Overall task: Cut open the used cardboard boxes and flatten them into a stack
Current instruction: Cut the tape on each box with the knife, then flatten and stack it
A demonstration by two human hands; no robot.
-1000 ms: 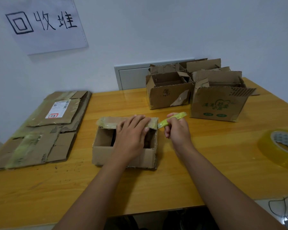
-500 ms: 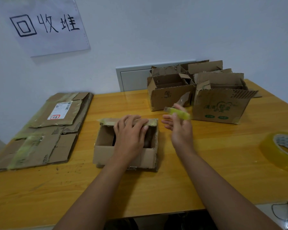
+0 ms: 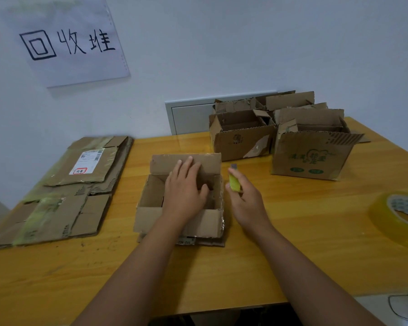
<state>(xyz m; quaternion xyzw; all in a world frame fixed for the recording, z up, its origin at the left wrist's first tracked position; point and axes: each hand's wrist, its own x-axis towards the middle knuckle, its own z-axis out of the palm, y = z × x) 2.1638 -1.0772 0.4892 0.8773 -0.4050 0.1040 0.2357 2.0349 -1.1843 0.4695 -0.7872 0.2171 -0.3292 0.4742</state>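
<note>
Two hands: left (image 3: 184,191) flat on box flap (image 3: 186,164), right (image 3: 245,201) gripping cutter (image 3: 234,182).

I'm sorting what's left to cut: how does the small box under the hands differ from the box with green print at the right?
The small box is plain brown; the green-printed box bears green lettering on its front. The small box looks lower and lies near the table's front; the green-printed box looks taller and sits farther back. The left hand touches the small box's raised flap; nothing touches the green-printed box. Both are standing, open-topped cardboard, not flattened.
</note>
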